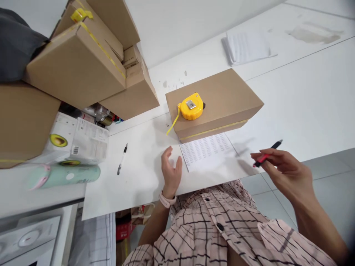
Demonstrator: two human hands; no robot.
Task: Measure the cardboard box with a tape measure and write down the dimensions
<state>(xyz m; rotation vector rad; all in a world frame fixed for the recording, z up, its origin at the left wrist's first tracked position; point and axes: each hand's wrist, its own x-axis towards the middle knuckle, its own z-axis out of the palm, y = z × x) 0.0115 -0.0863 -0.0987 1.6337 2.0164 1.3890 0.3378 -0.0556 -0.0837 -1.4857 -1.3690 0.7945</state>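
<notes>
**Red pen held at the right, left hand beside the sheet**

Red and black, the red pen sits in our right hand, out past the near edge of the tabletop and to the right of the sheet. The fingers of that hand are pinched narrowly round its barrel, and its black end points far and right.

Our left hand is at the near edge of the tabletop, just left of the sheet, with its fingers loosely spread and a little curled, gripping nothing. We cannot tell whether it touches the surface. A watch is on that wrist.

The sheet lies flat, its far edge tucked against a box. On the box rests a yellow tape measure, its tape hanging over the left side.

Well to the left of our left hand lies a spare pen. Farther left are a white carton and a mint bottle on its side, with stacked boxes behind them. At the far right sits a paper pile.
</notes>
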